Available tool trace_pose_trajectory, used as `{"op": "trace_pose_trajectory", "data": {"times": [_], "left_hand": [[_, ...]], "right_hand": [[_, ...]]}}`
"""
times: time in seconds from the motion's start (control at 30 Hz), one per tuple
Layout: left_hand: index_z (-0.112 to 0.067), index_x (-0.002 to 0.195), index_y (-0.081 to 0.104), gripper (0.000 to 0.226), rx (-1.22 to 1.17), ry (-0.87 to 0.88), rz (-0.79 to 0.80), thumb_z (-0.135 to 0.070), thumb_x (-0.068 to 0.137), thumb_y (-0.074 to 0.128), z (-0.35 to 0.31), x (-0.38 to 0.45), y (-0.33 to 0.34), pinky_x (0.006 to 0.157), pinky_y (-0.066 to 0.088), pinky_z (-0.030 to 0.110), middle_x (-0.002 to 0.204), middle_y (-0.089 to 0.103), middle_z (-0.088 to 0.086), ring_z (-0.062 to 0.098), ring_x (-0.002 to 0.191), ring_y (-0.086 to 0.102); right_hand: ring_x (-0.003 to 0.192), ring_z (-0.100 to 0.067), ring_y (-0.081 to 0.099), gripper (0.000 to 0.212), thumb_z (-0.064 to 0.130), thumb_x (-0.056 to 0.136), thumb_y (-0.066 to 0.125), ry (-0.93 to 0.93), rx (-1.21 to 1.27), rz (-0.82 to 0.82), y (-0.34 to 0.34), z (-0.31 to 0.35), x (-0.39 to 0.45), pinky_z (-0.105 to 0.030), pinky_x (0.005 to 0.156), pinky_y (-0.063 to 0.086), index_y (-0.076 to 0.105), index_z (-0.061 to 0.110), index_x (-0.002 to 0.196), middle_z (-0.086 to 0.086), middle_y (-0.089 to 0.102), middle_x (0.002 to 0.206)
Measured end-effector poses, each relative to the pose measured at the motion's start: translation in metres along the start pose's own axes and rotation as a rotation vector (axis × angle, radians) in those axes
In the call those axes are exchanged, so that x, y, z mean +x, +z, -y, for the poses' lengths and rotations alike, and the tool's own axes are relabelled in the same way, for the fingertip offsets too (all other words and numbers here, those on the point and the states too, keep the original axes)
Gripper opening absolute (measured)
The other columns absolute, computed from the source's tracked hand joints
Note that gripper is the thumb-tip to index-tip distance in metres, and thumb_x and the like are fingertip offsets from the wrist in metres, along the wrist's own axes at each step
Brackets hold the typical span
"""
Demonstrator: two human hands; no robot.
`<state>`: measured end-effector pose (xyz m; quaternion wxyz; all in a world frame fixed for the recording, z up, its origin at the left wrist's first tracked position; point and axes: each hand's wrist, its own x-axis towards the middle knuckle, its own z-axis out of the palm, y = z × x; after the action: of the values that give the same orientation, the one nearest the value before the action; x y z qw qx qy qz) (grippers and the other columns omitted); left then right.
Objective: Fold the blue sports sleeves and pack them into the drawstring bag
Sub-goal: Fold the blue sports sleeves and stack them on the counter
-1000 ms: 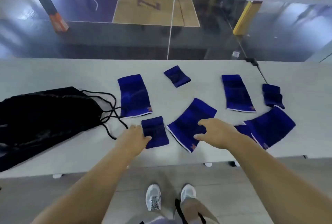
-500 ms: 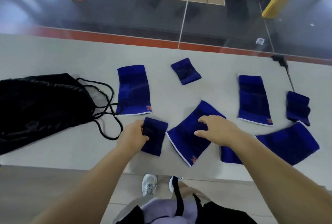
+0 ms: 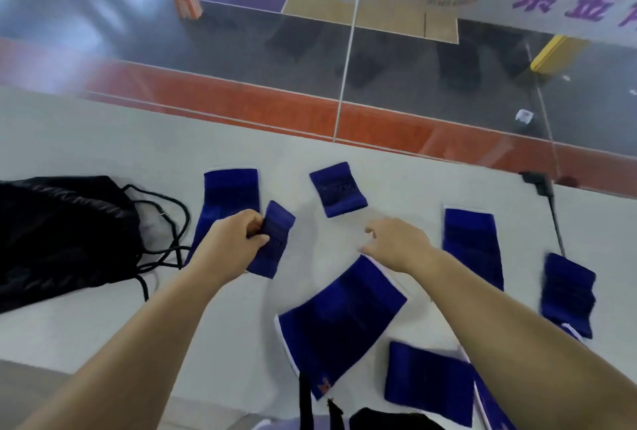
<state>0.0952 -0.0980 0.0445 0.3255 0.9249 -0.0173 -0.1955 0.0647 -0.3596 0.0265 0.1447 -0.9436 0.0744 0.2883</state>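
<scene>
My left hand (image 3: pixel 232 240) grips a small folded blue sleeve (image 3: pixel 274 240) and holds it lifted over a flat blue sleeve (image 3: pixel 227 193). Left of it lies the black drawstring bag (image 3: pixel 62 233), its cords looped toward my left hand. My right hand (image 3: pixel 396 243) hovers with fingers apart, holding nothing, above the far end of a flat sleeve (image 3: pixel 341 319) lying diagonally. Another folded sleeve (image 3: pixel 337 188) rests farther back. A flat sleeve (image 3: pixel 472 243) and a folded one (image 3: pixel 567 291) lie to the right, and one more (image 3: pixel 427 381) near the front edge.
The sleeves and bag lie on a pale grey tabletop (image 3: pixel 103 140). Behind it runs a glass wall with a red-orange strip (image 3: pixel 241 98). A black cable and plug (image 3: pixel 541 185) sit at the right back. The table's front edge is close to my body.
My left hand has picked up the small folded sleeve and carried it up and leftward toward the bag. My right hand has come off the diagonal sleeve and reached farther back.
</scene>
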Motion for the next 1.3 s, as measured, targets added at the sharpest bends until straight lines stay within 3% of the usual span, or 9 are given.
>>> {"op": "trace_pose_trajectory", "data": {"times": [0.2,0.37,0.53,0.73,0.87,0.97,1.07,1.13,1.3], "left_hand": [[-0.016,0.096,0.059,0.006,0.041,-0.068,-0.007,-0.018,0.09,0.058,-0.015,0.021,0.007,0.058,0.039,0.016,0.09,0.066,-0.001,0.019,0.084,0.061],[-0.018,0.093,0.059,0.004,0.004,-0.107,0.005,-0.02,0.091,0.056,-0.014,0.031,0.008,0.063,0.046,0.023,0.089,0.067,-0.002,0.016,0.082,0.061],[-0.021,0.092,0.058,0.004,-0.081,-0.128,0.023,-0.019,0.092,0.054,-0.01,0.035,0.013,0.063,0.044,0.02,0.091,0.067,-0.004,0.012,0.082,0.061],[-0.019,0.092,0.06,0.008,-0.185,-0.172,0.119,-0.019,0.093,0.052,0.004,0.035,0.022,0.069,0.056,0.041,0.088,0.069,0.0,0.03,0.083,0.066],[-0.025,0.082,0.059,0.013,-0.192,-0.157,0.165,-0.019,0.093,0.055,0.016,0.035,0.033,0.062,0.049,0.028,0.085,0.067,-0.002,0.018,0.077,0.063],[-0.024,0.083,0.063,0.01,-0.154,-0.139,0.194,-0.021,0.091,0.059,0.022,0.035,0.041,0.066,0.048,0.026,0.083,0.066,-0.005,0.014,0.079,0.062],[-0.024,0.079,0.062,0.012,-0.163,-0.138,0.202,-0.02,0.091,0.059,0.023,0.037,0.046,0.064,0.048,0.027,0.081,0.065,-0.004,0.016,0.075,0.062],[-0.022,0.082,0.062,0.01,-0.221,-0.173,0.219,-0.018,0.09,0.058,0.024,0.039,0.047,0.067,0.055,0.034,0.083,0.067,-0.001,0.019,0.076,0.064],[-0.018,0.086,0.066,0.012,-0.33,-0.225,0.278,-0.014,0.092,0.055,0.028,0.042,0.05,0.074,0.059,0.04,0.084,0.072,0.005,0.022,0.079,0.069]], "right_hand": [[0.098,-0.027,0.059,0.034,0.032,0.091,0.053,-0.024,0.05,-0.274,-0.025,0.01,0.063,-0.033,0.07,0.042,0.053,0.013,0.119,-0.006,0.062,0.114],[0.111,-0.03,0.052,0.048,0.03,0.092,0.055,-0.004,0.089,-0.207,-0.018,0.026,0.099,-0.039,0.084,0.045,0.039,0.006,0.131,-0.012,0.047,0.129],[0.107,-0.029,0.051,0.042,0.016,0.09,0.059,0.095,0.246,-0.236,0.004,0.021,0.102,-0.034,0.079,0.041,0.04,0.002,0.125,-0.016,0.048,0.126],[0.096,-0.028,0.057,0.037,0.012,0.084,0.063,0.175,0.355,-0.19,0.016,-0.003,0.08,-0.037,0.077,0.048,0.045,0.007,0.116,-0.011,0.054,0.115],[0.091,-0.024,0.054,0.03,0.013,0.088,0.059,0.158,0.28,-0.27,0.021,-0.02,0.054,-0.037,0.077,0.049,0.046,0.011,0.115,-0.008,0.051,0.111],[0.085,-0.022,0.052,0.021,0.012,0.092,0.052,0.141,0.258,-0.329,0.023,-0.032,0.034,-0.035,0.073,0.044,0.05,0.01,0.113,-0.008,0.056,0.105],[0.078,-0.021,0.053,0.004,0.01,0.092,0.053,0.146,0.385,-0.42,0.021,-0.036,0.016,-0.031,0.067,0.044,0.054,0.011,0.095,-0.005,0.061,0.092],[0.074,-0.02,0.057,0.007,0.009,0.09,0.058,0.184,0.546,-0.463,0.019,-0.03,0.004,-0.026,0.061,0.045,0.056,0.015,0.089,0.0,0.063,0.085],[0.063,-0.021,0.061,0.018,0.0,0.087,0.061,0.124,0.985,-0.218,0.023,0.002,-0.007,-0.03,0.053,0.052,0.062,0.017,0.083,-0.006,0.067,0.079]]}}
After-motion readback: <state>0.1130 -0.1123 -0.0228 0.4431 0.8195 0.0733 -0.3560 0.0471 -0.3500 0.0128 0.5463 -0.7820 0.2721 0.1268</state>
